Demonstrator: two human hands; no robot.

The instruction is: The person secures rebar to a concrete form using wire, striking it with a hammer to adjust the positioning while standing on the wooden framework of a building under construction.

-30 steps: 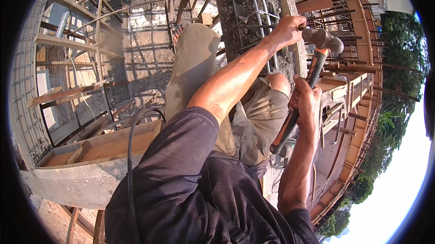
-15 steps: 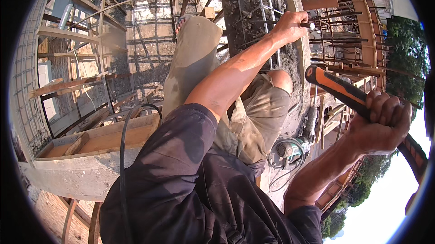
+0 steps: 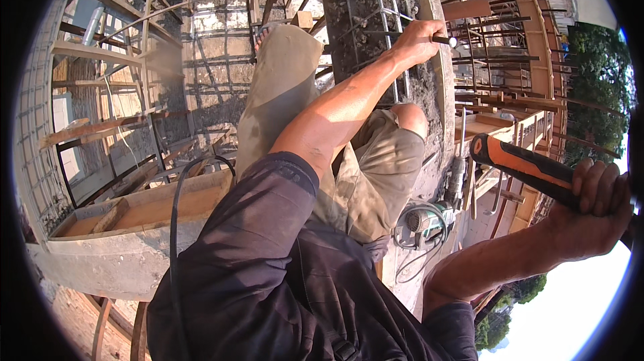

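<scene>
My left hand (image 3: 417, 43) is closed round a dark metal chisel (image 3: 444, 41) whose bright, round struck end sticks out past the fist. The rest of the chisel is hidden by the hand. It is held at the edge of a rough concrete beam (image 3: 429, 9), beside exposed steel bars (image 3: 387, 9). On the far right my right hand (image 3: 597, 210) is raised and wrapped round a hammer with an orange and black handle (image 3: 523, 165). The butt of the handle points left toward the beam. The hammer's head is out of the picture.
A green power tool (image 3: 424, 220) with a coiled cable lies on the concrete by my right knee. A black cable (image 3: 176, 227) runs past my left arm. A shallow wooden form (image 3: 147, 207) is at left. Bars and timber scaffolding (image 3: 490, 59) stand at right.
My right hand has swung farther right with the hammer, whose head has left the picture. My left hand and the chisel appear slightly farther left, along with the whole scene.
</scene>
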